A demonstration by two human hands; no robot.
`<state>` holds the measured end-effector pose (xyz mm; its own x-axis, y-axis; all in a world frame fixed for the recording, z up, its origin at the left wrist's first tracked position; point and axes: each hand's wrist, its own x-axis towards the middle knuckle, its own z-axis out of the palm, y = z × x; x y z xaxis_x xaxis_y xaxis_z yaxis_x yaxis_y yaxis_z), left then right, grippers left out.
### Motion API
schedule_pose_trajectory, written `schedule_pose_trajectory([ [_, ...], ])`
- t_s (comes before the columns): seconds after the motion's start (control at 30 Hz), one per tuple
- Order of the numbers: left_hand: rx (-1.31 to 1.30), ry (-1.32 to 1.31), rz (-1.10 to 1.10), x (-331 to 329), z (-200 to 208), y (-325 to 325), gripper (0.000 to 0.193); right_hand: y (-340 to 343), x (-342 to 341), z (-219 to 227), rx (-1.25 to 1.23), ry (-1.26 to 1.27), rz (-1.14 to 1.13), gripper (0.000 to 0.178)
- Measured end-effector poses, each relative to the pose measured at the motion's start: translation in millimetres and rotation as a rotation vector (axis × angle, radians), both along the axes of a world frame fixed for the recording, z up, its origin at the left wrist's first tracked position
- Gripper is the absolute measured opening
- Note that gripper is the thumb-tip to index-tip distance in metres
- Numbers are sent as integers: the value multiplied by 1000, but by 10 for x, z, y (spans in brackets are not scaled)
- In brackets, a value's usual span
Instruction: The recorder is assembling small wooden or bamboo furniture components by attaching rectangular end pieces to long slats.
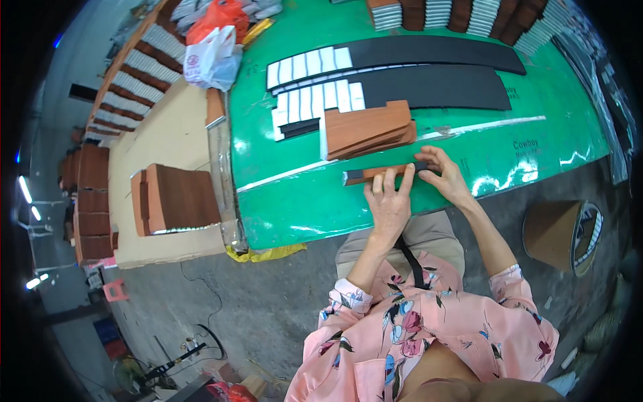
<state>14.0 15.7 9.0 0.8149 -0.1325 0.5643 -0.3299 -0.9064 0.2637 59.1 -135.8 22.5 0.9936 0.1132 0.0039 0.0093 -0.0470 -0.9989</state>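
On the green table (pixel 288 214) near its front edge lies a narrow brown strip (pixel 360 175) with a pale left end. My left hand (pixel 390 206) presses its fingers down along the strip and holds it against the table. At the strip's right end my right hand (pixel 443 177) closes thumb and fingers on a small black piece (pixel 420 165); how the two pieces join is partly hidden by my fingers. Just beyond is a fanned stack of brown tapered panels (pixel 368 124). Farther back lie long black strips (pixel 435 57), with white-backed pieces (pixel 315 104) on their left ends.
Rows of stacked brown and white pieces (pixel 432 13) line the table's far edge. Plastic bags (pixel 214 57) sit at the back left. A cardboard-covered surface (pixel 161 130) on the left bears a brown stack (pixel 179 197). At right, a brown bin (pixel 559 234) stands on the floor.
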Motion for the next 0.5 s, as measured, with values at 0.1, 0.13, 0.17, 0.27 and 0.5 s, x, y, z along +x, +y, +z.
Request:
schedule_pose_trajectory([
  [0.1, -81, 22, -83, -163, 166, 208, 49, 46, -37, -64, -214, -51, 82, 22],
  [0.13, -154, -30, -99, -293, 224, 322, 47, 60, -55, -58, -204, -65, 94, 22],
  [0.17, -225, -82, -114, -399, 260, 444, 45, 69, -75, -36, -126, -16, 92, 21],
  [0.27, -224, -225, 48, -650, 325, 873, 43, 130, -74, 311, 80, 128, 83, 23],
  [0.5, -798, 161, 275, -364, 497, 1300, 37, 255, 675, 782, 36, 94, 83, 29],
])
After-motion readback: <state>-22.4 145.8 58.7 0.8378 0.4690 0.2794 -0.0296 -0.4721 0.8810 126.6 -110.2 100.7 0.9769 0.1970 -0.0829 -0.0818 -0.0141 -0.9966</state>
